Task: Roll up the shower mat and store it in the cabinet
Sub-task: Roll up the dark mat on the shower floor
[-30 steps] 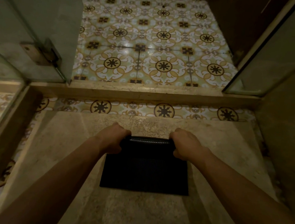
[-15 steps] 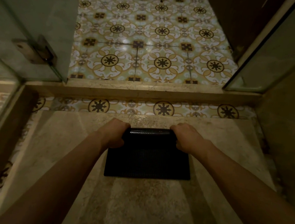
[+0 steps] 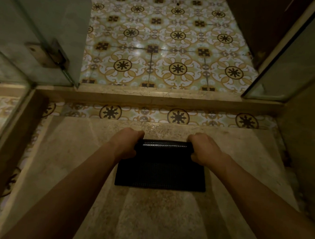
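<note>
The shower mat, lying on the stone shower floor at lower centre of the frame, is best rolled evenly, with both ends kept level and tight. The left hand is closed around the roll's left end; the right hand is closed around its right end.

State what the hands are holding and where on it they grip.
Both hands hold the black shower mat by its rolled far end: left hand on the roll's left end, right hand on its right end.
</note>
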`<state>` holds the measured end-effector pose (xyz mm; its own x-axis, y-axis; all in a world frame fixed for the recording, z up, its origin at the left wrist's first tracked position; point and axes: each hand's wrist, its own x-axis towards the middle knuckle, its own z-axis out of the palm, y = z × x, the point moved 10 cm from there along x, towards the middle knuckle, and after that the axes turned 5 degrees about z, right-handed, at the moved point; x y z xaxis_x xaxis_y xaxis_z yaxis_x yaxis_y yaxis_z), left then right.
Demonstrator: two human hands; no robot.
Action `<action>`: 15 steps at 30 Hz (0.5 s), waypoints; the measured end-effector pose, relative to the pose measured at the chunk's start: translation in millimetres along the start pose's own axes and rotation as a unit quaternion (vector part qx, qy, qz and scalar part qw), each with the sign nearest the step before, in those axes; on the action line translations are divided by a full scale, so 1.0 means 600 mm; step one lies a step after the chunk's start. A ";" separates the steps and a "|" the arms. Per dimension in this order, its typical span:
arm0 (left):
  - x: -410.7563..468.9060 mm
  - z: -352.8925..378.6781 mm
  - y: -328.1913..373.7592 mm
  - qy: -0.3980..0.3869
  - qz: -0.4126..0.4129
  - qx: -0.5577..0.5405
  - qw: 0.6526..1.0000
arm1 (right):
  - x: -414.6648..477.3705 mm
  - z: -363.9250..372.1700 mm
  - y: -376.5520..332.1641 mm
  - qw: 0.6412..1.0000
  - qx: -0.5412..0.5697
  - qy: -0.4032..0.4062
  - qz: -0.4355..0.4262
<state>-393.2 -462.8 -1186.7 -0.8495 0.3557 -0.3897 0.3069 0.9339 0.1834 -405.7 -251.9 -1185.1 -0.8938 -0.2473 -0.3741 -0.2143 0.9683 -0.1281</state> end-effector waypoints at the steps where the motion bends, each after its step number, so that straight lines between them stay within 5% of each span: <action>1: 0.000 0.001 0.003 -0.002 0.005 0.002 1.000 | -0.004 0.000 0.001 1.000 -0.002 0.007 -0.003; 7: -0.007 0.016 0.001 -0.057 0.004 -0.043 0.997 | -0.009 0.016 -0.002 0.999 -0.004 -0.041 -0.017; 15: -0.013 0.006 0.008 -0.013 0.003 0.073 0.997 | -0.017 0.012 0.006 0.999 0.016 -0.019 -0.021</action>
<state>-383.7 -461.1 -1186.1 -0.8359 0.3612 -0.4134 0.3739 0.9260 0.0531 -394.6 -246.3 -1188.3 -0.8688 -0.2887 -0.4023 -0.2374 0.9558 -0.1732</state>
